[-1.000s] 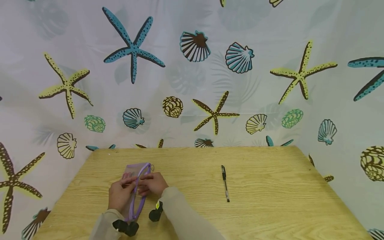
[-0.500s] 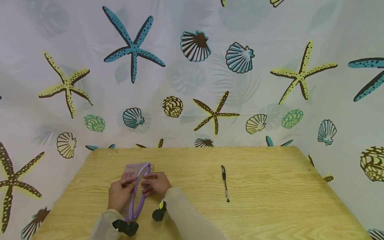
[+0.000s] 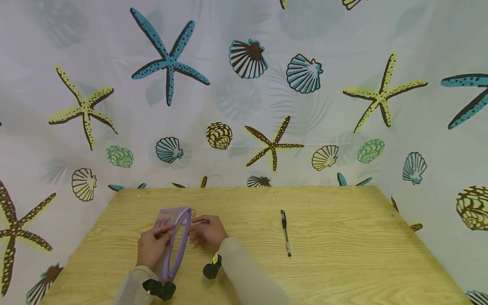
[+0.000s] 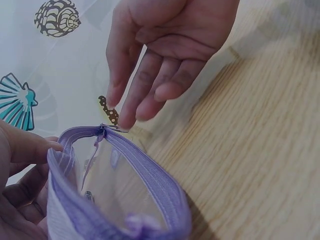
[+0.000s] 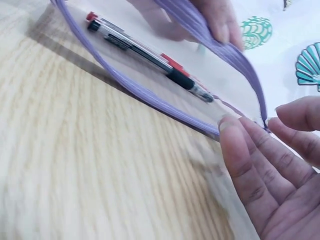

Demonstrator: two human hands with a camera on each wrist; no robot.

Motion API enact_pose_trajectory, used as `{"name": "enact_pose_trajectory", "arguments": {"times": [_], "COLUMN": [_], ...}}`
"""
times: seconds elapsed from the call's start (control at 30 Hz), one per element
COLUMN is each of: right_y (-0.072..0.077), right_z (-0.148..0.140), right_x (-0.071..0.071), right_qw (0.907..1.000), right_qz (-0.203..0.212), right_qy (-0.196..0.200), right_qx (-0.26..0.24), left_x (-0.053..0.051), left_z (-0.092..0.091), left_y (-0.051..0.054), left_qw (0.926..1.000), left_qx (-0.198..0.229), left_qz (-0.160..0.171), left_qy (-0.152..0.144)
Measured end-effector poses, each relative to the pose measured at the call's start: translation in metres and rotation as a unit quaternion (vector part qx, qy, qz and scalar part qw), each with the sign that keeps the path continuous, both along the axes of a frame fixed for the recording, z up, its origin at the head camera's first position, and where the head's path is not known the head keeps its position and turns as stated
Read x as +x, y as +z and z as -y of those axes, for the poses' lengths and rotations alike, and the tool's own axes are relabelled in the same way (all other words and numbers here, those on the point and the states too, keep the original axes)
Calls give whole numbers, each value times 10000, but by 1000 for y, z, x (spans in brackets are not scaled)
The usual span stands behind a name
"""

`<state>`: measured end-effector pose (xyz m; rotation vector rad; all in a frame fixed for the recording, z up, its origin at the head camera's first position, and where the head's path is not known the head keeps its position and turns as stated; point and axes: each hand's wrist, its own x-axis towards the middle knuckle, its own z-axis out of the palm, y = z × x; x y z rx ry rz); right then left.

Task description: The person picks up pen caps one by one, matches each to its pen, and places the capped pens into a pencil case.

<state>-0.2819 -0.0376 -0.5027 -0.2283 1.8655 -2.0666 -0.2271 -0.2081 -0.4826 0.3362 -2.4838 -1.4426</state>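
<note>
A see-through zip pouch [image 3: 184,246] with purple edging lies at the left of the table, its mouth spread wide. My left hand [image 3: 153,248] pinches the left edge of the mouth between thumb and fingers. Beside the opposite edge is my right hand [image 3: 211,231], fingers loosely extended with nothing held; whether the fingertips touch the edging near the zip end I cannot tell. Inside the pouch, the right wrist view shows a black pen [image 5: 142,54] and a red pen [image 5: 176,64] side by side. A small metal ring [image 3: 193,213] hangs at the pouch's far corner.
A clear-barrelled black pen [image 3: 286,233] lies on the wooden table [image 3: 343,254], right of the pouch. Behind the table hangs a white curtain [image 3: 236,101] printed with starfish and shells. Each sleeve carries a black wrist camera [image 3: 212,267].
My right hand has drawn back to the right, out of the pouch's mouth. The right edge of the mouth now bows farther outward. My left hand keeps its pinch in the same place.
</note>
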Motion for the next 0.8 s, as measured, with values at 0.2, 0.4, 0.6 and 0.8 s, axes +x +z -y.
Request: {"name": "enact_pose_trajectory", "arguments": {"times": [0.2,0.4,0.6,0.8], "right_y": [5,13,18,28], "right_z": [-16,-36,-52,-69], "right_x": [1,1,1,5], "right_qw": [9999,9994,9987,9980], "right_qz": [-104,-206,-192,-240], "right_qy": [-97,-257,-476,-581], "right_qx": [-88,-71,-38,8], "left_x": [1,0,2,2], "left_z": [-1,-1,0,1], "left_y": [1,1,2,1], "left_qw": [10000,10000,9999,10000], "left_qx": [5,14,-65,-23], "left_qz": [-21,-70,-114,-24], "left_qy": [-5,-13,-18,-15]}}
